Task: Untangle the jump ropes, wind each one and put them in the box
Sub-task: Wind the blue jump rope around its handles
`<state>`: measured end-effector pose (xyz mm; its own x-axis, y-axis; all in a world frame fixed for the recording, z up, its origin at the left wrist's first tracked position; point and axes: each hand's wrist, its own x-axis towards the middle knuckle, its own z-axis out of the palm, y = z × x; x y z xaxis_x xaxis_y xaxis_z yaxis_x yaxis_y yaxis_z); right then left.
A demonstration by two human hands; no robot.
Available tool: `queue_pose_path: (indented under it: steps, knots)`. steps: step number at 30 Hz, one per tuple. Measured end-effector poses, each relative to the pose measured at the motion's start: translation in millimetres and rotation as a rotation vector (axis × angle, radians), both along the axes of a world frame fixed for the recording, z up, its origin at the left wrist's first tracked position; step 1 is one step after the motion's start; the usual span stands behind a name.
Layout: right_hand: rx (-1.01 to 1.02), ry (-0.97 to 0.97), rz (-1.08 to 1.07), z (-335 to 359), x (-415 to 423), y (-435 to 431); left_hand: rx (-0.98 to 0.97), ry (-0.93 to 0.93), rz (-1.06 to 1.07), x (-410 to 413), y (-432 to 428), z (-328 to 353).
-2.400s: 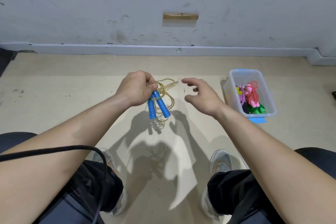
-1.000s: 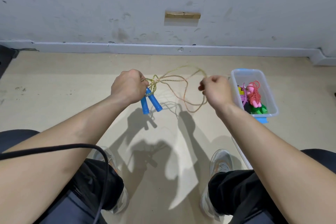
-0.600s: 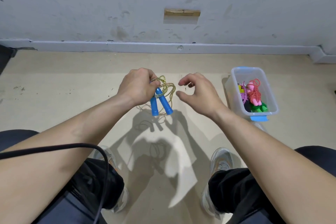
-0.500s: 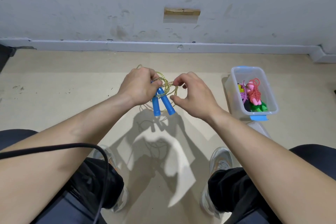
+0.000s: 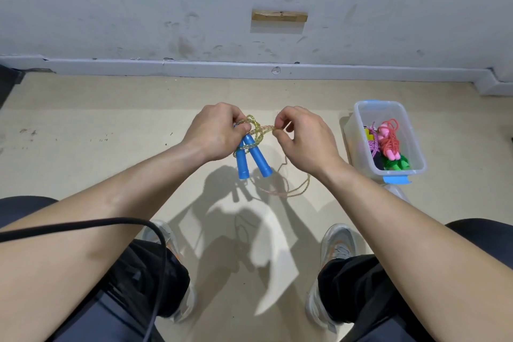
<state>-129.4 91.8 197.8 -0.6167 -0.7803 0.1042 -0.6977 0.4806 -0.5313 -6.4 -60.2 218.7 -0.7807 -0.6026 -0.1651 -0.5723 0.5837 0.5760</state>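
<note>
Clear plastic box point(image 5: 379, 103) on the floor, lid off, blue latch point(image 5: 396, 179) on its near end. Inside is a heap: pink-red rope point(image 5: 390, 141), purple rope point(image 5: 374, 145), green handles point(image 5: 398, 164) at the near end, and a yellow piece point(image 5: 368, 134) by the left wall. I can't tell the exact rope count in there. Any print on the yellow piece is too small to read.

The rope being worked on is not in the box: one yellowish rope point(image 5: 259, 130) is held in the air well left of it. It has 2 blue handles point(image 5: 259, 159), side by side, pointing down.

Left hand point(image 5: 216, 133), the one farther from the box, is clenched round the handle tops and a few coils. Right hand point(image 5: 305, 139), between that bundle and the box, pinches a strand at thumb and forefinger, other fingers curled. A slack loop point(image 5: 288, 190) hangs under the right hand.

Also there: 2 shoes point(image 5: 338, 241) nearer than the box, and 1 black cable point(image 5: 111, 221) across the left forearm.
</note>
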Motion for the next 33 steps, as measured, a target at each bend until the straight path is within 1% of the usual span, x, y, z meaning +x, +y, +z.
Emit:
queue_pose_path:
  steps: [6, 12, 14, 15, 16, 19, 20, 21, 22, 23, 24, 25, 26, 27, 29, 31, 33]
  knots:
    - [-0.143, -0.255, -0.346, 1, -18, 3, -0.061, -0.072, 0.128, 1, -13, -7]
    - [-0.256, -0.345, -0.581, 0, -34, 11, -0.175, -0.152, 0.195, 3, -21, -13]
    - [-0.200, -0.352, -0.633, 1, -43, 16, -0.165, -0.170, 0.217, 5, -27, -15]
    - [-0.102, -0.348, -0.622, 1, -47, 19, -0.151, -0.167, 0.217, 6, -29, -15]
    - [0.041, -0.329, -0.582, -2, -50, 22, -0.134, -0.154, 0.210, 6, -30, -14]
    - [0.561, -0.258, -0.387, -12, -42, 29, -0.095, -0.091, 0.158, 2, -24, -8]
    - [0.646, -0.250, -0.325, -14, -37, 29, -0.089, -0.068, 0.131, 1, -20, -6]
    - [0.628, -0.263, -0.270, -14, -32, 26, -0.086, -0.047, 0.097, 0, -16, -4]
    - [0.522, -0.287, -0.216, -12, -26, 22, -0.083, -0.029, 0.059, -1, -12, -2]
    - [0.367, -0.299, -0.153, -7, -20, 18, -0.077, -0.014, 0.017, -2, -8, -1]
    - [0.231, -0.281, -0.076, -2, -14, 15, -0.071, -0.004, -0.026, -2, -6, -1]
    - [0.147, -0.235, 0.015, 5, -8, 12, -0.064, 0.000, -0.069, -2, -4, 0]
    - [0.108, -0.195, 0.111, 10, -5, 9, -0.062, -0.002, -0.113, -2, -2, 0]
    - [0.108, -0.177, 0.192, 13, -1, 7, -0.061, -0.006, -0.160, -1, -1, 0]
    - [0.182, -0.193, 0.288, 12, 3, 6, -0.055, -0.009, -0.259, 0, 1, -1]
    - [0.242, -0.184, 0.320, 4, 1, 6, -0.050, -0.008, -0.321, 1, 2, -1]
    - [0.224, -0.173, 0.300, -1, -4, 6, -0.049, -0.007, -0.328, 2, 2, 0]
